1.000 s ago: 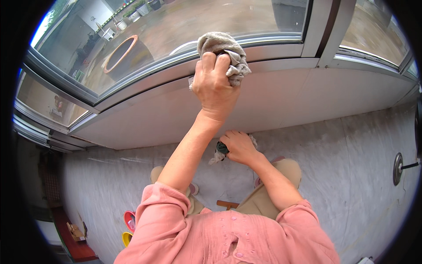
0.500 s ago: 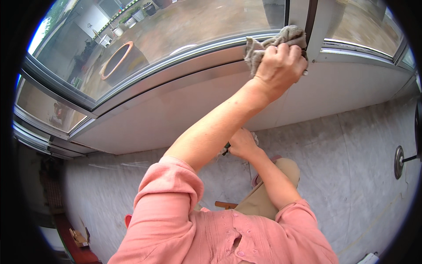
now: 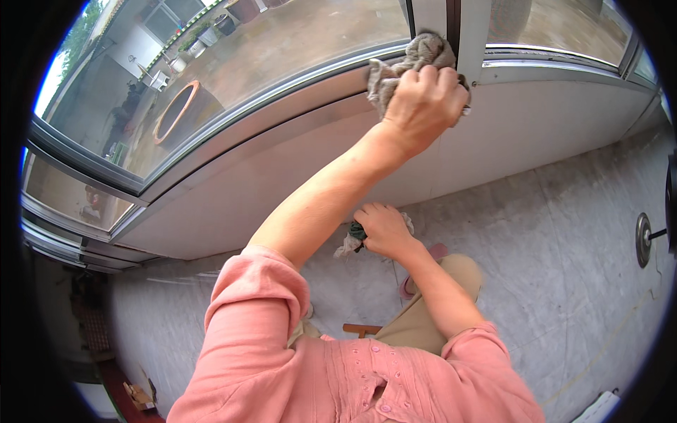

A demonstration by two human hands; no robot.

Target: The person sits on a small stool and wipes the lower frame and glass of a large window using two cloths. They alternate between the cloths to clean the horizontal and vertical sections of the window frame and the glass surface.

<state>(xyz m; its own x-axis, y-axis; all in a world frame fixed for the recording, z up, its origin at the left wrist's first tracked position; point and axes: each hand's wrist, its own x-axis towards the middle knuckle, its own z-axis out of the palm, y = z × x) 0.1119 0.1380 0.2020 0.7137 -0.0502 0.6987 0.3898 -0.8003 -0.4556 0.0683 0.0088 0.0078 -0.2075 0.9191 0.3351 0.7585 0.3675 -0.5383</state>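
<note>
My left hand [image 3: 427, 102] is closed on a crumpled grey-brown rag [image 3: 430, 51], pressed to the lower corner of the window frame where the sill meets the upright post. Its fingers are bent into the cloth. Lower down, beneath my left forearm, my right hand [image 3: 382, 229] grips a bundle of dark green and whitish cloth [image 3: 357, 233]. Folds of the bundle stick out on both sides of that hand, which hides the rest. The metal window frame [image 3: 282, 92] runs along the large pane, above a white wall panel [image 3: 296, 166].
A grey floor [image 3: 550, 254] spreads below the panel. Near my bent knee [image 3: 462, 275] lies a brown wooden piece [image 3: 361, 328], partly hidden. On the right is a round weight plate on a bar [image 3: 642, 240]. Through the glass, a large pot [image 3: 176, 113] stands outside.
The whole view has shifted, so the window post and left hand appear farther left. The rag stays at the same corner. More of my right hand and its cloth bundle now shows.
</note>
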